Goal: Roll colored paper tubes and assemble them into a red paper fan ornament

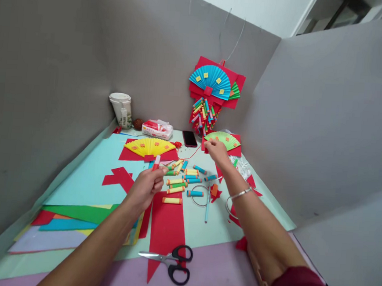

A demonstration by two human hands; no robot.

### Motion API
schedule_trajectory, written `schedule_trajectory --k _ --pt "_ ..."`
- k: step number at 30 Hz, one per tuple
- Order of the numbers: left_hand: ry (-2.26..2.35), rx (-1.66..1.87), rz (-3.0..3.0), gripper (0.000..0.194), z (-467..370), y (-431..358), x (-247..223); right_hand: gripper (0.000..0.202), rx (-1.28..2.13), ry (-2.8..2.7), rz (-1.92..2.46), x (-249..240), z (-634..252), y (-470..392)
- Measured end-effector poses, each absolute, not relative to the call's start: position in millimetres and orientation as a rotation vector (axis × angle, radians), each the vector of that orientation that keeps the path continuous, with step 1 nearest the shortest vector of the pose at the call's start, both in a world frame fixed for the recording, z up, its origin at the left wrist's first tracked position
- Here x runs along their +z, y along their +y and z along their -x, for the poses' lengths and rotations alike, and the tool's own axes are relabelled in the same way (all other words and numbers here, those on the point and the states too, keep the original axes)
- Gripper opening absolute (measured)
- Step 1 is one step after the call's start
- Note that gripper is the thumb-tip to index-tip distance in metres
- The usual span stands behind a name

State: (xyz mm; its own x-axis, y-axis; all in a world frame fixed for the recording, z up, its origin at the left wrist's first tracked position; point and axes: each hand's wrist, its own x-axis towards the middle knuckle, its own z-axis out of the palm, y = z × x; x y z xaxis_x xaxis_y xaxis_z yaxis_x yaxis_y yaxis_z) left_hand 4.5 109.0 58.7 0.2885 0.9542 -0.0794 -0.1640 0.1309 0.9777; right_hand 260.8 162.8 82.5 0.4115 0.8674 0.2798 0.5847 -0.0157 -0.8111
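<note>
In the middle of the head view, my left hand is closed round a small red and white tube. My right hand, fingers pinched, is held further off, in front of the light green paper fan. A thin red thread runs from near my right fingertips down towards the table's middle. Several paper rolls in yellow, blue and green lie between my hands. Beyond my left hand is a yellow paper fan on red paper. Red paper strips lie below the rolls.
Black-handled scissors lie at the front edge. Coloured sheets are stacked on the left. At the back are a white cup, a tissue pack and a phone. A blue fan decoration hangs against the grey panel.
</note>
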Motion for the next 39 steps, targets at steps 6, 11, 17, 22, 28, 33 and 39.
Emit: schedule_trajectory --k 6,11,17,22,28,33,39 --pt "0.805 0.980 -0.823 0.016 13 75 47 0.028 0.051 -1.490 1.914 96 -295 201" --pt "0.723 0.954 -0.653 0.013 20 57 36 0.015 0.142 -1.778 2.122 48 -298 210" --pt "0.775 0.953 -0.696 0.010 17 44 36 0.026 0.232 -1.985 2.307 10 -306 228" --pt "0.839 0.971 -0.711 0.014 9 40 38 0.028 0.232 -2.080 2.367 30 -317 243" --pt "0.873 1.015 -0.713 0.007 9 41 41 0.026 0.098 -2.083 2.340 80 -316 240" --pt "0.950 0.996 -0.791 0.013 18 41 41 0.038 0.106 -2.161 2.182 112 -285 224" --pt "0.896 0.963 -0.838 0.021 25 45 37 0.026 0.340 -2.336 1.933 137 -227 162"
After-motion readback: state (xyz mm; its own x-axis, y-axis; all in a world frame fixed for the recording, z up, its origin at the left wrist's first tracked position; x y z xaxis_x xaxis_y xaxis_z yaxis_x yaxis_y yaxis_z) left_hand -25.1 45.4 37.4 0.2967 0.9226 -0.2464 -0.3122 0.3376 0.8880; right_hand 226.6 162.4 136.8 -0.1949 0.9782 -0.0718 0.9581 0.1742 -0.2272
